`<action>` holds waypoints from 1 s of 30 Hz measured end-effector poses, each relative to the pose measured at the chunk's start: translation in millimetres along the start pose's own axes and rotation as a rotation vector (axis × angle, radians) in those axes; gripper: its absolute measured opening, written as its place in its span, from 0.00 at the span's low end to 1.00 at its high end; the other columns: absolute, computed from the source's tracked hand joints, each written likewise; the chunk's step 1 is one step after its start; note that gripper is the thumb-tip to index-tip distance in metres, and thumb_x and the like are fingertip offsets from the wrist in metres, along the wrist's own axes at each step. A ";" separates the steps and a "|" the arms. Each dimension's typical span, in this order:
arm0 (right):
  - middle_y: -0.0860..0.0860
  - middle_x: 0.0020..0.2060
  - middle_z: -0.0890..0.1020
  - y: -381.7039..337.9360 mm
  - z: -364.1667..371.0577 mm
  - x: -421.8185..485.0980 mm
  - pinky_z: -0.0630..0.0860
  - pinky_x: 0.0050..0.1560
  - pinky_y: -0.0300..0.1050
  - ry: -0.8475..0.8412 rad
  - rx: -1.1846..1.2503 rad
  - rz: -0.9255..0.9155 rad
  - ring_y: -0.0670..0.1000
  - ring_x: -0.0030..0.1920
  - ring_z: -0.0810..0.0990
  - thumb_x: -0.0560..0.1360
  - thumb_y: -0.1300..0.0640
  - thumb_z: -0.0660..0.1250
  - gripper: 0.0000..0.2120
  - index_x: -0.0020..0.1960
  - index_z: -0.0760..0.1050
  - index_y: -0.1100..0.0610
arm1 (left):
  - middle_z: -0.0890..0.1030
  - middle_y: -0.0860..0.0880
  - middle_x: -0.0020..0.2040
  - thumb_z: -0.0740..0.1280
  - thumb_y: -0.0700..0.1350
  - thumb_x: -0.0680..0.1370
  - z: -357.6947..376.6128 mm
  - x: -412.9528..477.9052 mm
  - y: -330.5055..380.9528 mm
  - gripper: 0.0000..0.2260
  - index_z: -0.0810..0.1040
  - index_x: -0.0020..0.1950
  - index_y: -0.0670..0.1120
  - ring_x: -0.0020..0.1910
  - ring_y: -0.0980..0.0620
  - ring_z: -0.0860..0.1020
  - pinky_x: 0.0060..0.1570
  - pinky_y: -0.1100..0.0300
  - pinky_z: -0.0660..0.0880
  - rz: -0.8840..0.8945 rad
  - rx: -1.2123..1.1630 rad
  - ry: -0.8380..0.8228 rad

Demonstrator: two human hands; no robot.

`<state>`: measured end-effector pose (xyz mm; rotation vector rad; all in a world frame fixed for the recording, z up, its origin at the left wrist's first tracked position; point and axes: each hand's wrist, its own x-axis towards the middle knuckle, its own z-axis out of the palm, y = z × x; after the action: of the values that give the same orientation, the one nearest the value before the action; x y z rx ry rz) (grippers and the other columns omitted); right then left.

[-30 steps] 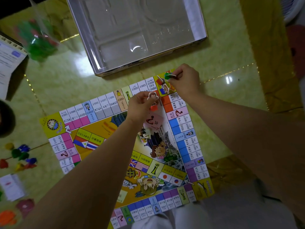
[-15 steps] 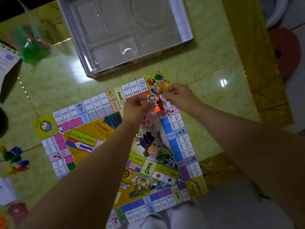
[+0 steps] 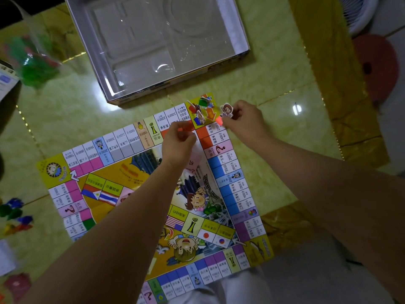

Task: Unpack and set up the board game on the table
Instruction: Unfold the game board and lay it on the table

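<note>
1. Game board (image 3: 140, 172) lies flat on the green table (image 3: 65, 106), its near edge towards the person's lap.
2. Coloured stands (image 3: 15, 213) lie loose on the table, left of the board.
3. Left hand (image 3: 178, 141) is over the board's far right part, fingers curled inward. A pink card (image 3: 195, 160) shows beneath it; cannot tell whether the hand grips it.
4. Right hand (image 3: 243, 121) is at the far right corner. Its fingertips pinch a character pawn (image 3: 226, 109) with a red base, held upright at the board's edge.
5. Other pawns (image 3: 200, 116) stand on the yellow corner square just beside it.
6. Open box (image 3: 241, 29) sits beyond the board, not touching it. Bag of green pieces (image 3: 37, 62) is at far left.
</note>
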<state>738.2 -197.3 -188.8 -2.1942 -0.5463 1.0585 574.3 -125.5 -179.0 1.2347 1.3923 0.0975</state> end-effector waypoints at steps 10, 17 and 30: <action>0.49 0.35 0.78 -6.9 36.8 11.1 0.78 0.42 0.53 0.058 -0.164 -0.076 0.53 0.39 0.80 0.70 0.62 0.72 0.10 0.40 0.70 0.54 | 0.83 0.45 0.55 0.62 0.32 0.76 2.8 11.8 3.2 0.27 0.67 0.73 0.48 0.43 0.52 0.79 0.43 0.57 0.76 0.048 -0.058 -0.067; 0.49 0.35 0.76 0.5 25.5 0.4 0.76 0.39 0.44 0.016 -0.153 -0.049 0.49 0.37 0.77 0.70 0.63 0.73 0.14 0.49 0.70 0.55 | 0.79 0.47 0.50 0.61 0.35 0.77 1.1 7.9 2.6 0.21 0.68 0.69 0.46 0.42 0.50 0.76 0.43 0.58 0.74 0.032 0.037 -0.035; 0.55 0.36 0.74 16.5 78.5 -112.4 0.76 0.48 0.51 -0.612 -0.093 -0.116 0.53 0.42 0.78 0.77 0.59 0.65 0.22 0.68 0.66 0.46 | 0.66 0.41 0.65 0.67 0.40 0.72 -69.2 -86.4 -93.6 0.23 0.70 0.67 0.46 0.59 0.39 0.71 0.46 0.45 0.76 0.060 0.763 0.464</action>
<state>610.4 -248.2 -177.1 -1.8608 -0.9893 1.6723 442.7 -184.8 -165.4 1.9708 1.8797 -0.1304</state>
